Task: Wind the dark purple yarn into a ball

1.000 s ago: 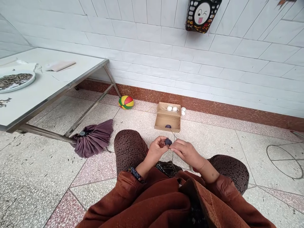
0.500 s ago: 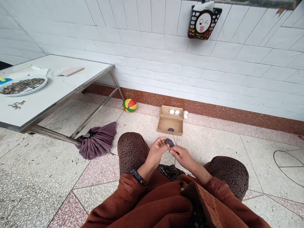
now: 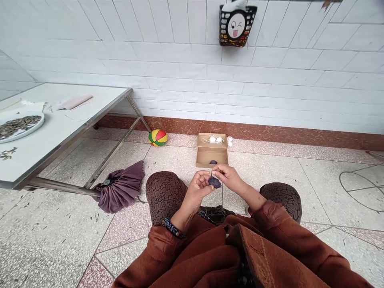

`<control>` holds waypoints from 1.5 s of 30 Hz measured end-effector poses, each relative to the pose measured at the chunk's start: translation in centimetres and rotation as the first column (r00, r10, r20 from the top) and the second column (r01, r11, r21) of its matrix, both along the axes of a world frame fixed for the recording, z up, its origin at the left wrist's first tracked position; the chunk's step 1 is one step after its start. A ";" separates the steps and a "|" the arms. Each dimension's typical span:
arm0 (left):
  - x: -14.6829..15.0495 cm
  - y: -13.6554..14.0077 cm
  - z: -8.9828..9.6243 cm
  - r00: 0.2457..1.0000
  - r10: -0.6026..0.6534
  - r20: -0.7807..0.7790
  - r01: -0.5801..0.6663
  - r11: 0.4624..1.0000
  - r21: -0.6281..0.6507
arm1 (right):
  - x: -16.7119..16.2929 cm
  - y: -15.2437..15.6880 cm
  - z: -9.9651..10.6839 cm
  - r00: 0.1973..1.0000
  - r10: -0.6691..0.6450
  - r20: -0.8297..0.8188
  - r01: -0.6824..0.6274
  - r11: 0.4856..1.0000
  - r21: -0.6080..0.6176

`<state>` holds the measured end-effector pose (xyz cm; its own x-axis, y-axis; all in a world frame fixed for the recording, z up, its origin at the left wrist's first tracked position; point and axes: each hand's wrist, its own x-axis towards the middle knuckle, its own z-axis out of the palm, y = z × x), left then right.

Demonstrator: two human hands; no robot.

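Between the thumb and fingers of my left hand (image 3: 198,188) is a small dark purple-grey ball of yarn (image 3: 215,182). My right hand (image 3: 228,177) is just above and to the right of it, thumb and finger pinched on the dark yarn strand at the ball's upper edge. Beyond my hands an open cardboard box (image 3: 201,157) lies on the floor. Inside its near half is another dark ball (image 3: 213,162), partly hidden behind my right hand. Two white balls of string (image 3: 216,139) rest in the raised lid.
At left stands a metal-framed table (image 3: 99,98) bearing a plate (image 3: 42,122) of seed-like pieces. A purple folded umbrella (image 3: 123,188) leans by its leg, near a coloured ball (image 3: 158,137). A wire ring stand (image 3: 361,188) is at right; a black basket (image 3: 237,26) hangs on the wall.
My right hand has moved from below the yarn ball up and over to its far side. The ball has turned and sits slightly lower in my left hand. The view has shifted right.
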<state>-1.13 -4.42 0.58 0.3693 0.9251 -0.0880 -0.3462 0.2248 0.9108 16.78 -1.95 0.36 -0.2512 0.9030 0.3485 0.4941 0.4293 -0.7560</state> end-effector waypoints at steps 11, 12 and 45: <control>-0.7 3.2 -0.6 0.958 0.236 -0.164 -0.226 0.971 0.080 | -1.5 -3.5 0.7 0.959 0.218 0.181 -0.238 0.966 0.096; -0.7 3.1 -0.4 0.961 0.209 -0.178 -0.195 0.976 0.096 | -1.3 -3.2 1.7 0.961 0.216 0.171 -0.239 0.963 0.127; 1.5 17.1 5.3 0.951 0.310 0.005 -0.300 0.915 0.271 | -0.7 10.9 2.6 0.982 0.175 0.075 -0.181 0.980 0.077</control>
